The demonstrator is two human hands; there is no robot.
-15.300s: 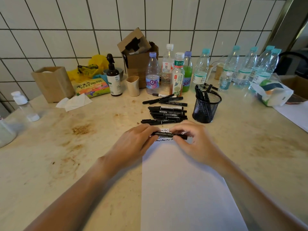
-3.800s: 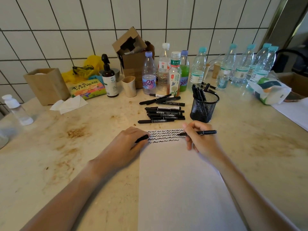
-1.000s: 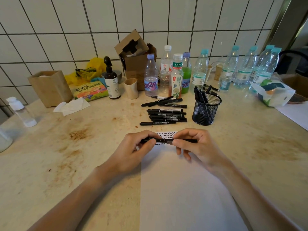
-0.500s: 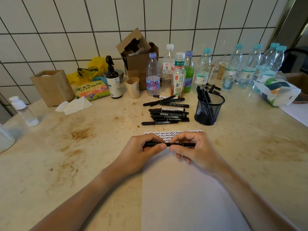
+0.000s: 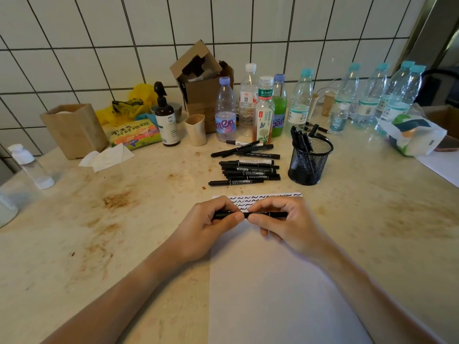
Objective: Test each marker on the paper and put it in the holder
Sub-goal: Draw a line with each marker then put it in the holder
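Note:
A black marker [image 5: 269, 215] lies level across the top of the white paper [image 5: 268, 294], held at both ends. My left hand [image 5: 208, 227] grips its left end and my right hand [image 5: 285, 224] pinches its right part. Rows of black squiggles [image 5: 263, 197] cover the paper's far edge. Several more black markers [image 5: 246, 170] lie in a pile behind the paper. To their right stands the black mesh holder [image 5: 309, 165], with several markers upright in it.
Plastic bottles [image 5: 263, 110] line the tiled wall behind the markers, with more at the far right [image 5: 387, 95]. A cardboard box [image 5: 201, 88], a pump bottle [image 5: 167, 117], a beige cup [image 5: 196, 130] and a brown paper bag [image 5: 72, 130] stand at the back. A white packet [image 5: 414, 135] lies right.
Since a few seconds ago the cap in my left hand and the marker in my right have come together. Over the last second both hands hold it level, barely moving.

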